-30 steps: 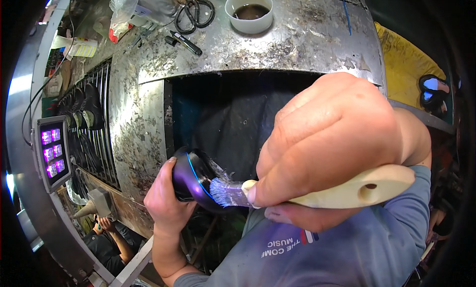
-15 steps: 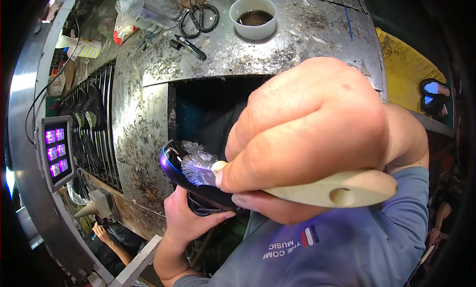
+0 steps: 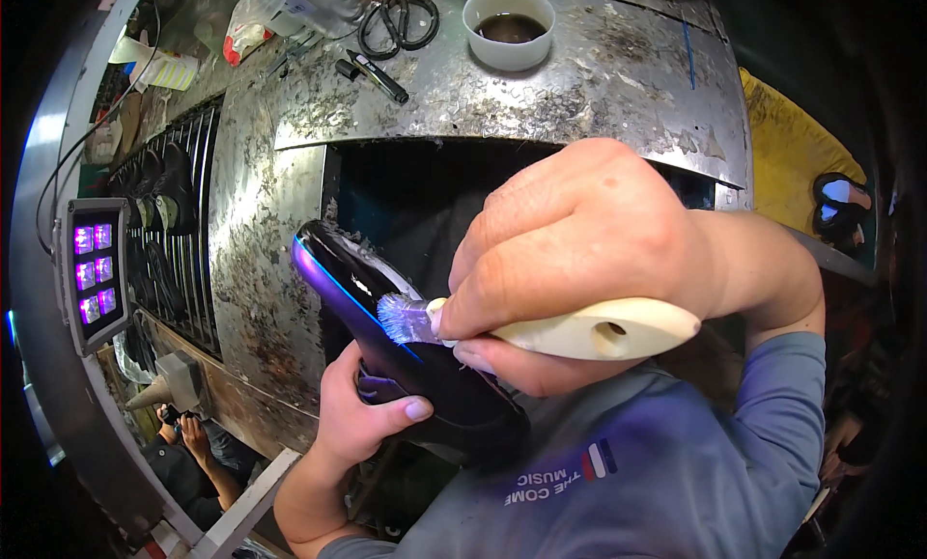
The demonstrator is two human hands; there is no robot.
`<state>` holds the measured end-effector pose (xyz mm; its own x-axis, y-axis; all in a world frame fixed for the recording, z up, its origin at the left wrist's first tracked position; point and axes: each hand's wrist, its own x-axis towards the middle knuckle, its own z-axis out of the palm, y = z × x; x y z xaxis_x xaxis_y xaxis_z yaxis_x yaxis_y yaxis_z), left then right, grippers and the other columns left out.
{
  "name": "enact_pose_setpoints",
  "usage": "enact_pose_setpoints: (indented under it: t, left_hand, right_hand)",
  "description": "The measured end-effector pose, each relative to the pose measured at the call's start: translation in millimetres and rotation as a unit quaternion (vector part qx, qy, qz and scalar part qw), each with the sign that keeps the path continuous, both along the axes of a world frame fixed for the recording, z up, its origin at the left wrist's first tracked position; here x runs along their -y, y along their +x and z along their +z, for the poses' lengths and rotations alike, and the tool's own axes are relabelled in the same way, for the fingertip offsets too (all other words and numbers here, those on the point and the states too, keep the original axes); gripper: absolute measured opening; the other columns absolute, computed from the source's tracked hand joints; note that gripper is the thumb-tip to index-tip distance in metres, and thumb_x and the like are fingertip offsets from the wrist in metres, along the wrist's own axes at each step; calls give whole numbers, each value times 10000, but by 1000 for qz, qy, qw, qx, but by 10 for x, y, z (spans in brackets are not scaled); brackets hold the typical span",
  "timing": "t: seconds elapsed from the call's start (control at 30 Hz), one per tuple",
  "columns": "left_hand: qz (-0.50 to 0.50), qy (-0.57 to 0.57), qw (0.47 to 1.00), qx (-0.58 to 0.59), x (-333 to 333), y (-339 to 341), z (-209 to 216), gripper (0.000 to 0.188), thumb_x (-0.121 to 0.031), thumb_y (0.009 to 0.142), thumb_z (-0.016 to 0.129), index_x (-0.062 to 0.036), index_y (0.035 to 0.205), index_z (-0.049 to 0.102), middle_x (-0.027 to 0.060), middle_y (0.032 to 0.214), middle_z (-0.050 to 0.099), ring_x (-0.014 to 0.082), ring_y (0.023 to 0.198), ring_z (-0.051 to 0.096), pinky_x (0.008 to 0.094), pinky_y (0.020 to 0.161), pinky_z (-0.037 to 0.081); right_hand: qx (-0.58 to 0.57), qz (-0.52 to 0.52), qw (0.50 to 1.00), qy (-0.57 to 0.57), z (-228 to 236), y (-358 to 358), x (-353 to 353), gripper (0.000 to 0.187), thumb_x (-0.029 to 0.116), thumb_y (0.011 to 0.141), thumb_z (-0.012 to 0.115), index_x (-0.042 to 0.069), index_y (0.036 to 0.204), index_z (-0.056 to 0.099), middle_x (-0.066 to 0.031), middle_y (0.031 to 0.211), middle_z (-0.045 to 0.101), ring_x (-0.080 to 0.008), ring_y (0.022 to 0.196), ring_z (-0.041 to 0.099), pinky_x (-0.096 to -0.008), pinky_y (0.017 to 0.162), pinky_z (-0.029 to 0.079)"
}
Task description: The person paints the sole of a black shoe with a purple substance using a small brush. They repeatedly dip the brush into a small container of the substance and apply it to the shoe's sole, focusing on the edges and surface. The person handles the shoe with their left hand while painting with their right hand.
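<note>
My left hand [image 3: 352, 409] grips a glossy black shoe [image 3: 454, 395] from below, its thumb along the near side. The shoe slants, with its rounded toe toward the upper left and purple-blue light on its edge. My right hand [image 3: 570, 250] is closed around a brush [image 3: 589, 332] with a pale, flat handle that has a hole near its end. The brush's light bristles [image 3: 401, 320] touch the shoe's upward-facing side around its middle. Part of the shoe's far side is hidden behind my right hand.
A white bowl [image 3: 509, 49] of dark liquid stands on the worn metal bench [image 3: 618, 86], near a black marker [image 3: 377, 76] and black-handled scissors [image 3: 398, 23]. At left are a purple lamp [image 3: 94, 269] and a rack with black shoes [image 3: 172, 192]. A co-worker's hands [image 3: 193, 438] show lower left.
The shoe has swung up and shows more of its length, its toe farther up and left. My right hand and brush moved slightly; the bristles now lie farther back from the toe.
</note>
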<state>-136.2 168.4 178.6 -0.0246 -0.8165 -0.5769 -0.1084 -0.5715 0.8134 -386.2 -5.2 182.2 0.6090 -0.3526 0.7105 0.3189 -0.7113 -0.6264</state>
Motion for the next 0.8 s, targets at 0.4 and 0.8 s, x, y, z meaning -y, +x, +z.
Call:
enact_pose_setpoints:
  t: [0.4,0.8]
  left_hand:
    - [89,44,983,-156,2,-55,-102,643,-372,896,777,55,1327,563,141,1211,687,225,1108,671,377,1017,515]
    - [116,39,976,-178,30,-52,-150,579,-356,926,747,54,1302,589,132,1189,700,220,1083,681,374,998,531]
  right_hand:
    - [-30,13,999,28,-144,25,-91,135,60,752,792,33,875,742,-84,757,703,-233,638,703,-328,550,574]
    - [-98,60,992,57,-95,-55,-131,154,86,761,813,42,897,754,-82,780,715,-249,655,713,-338,584,582]
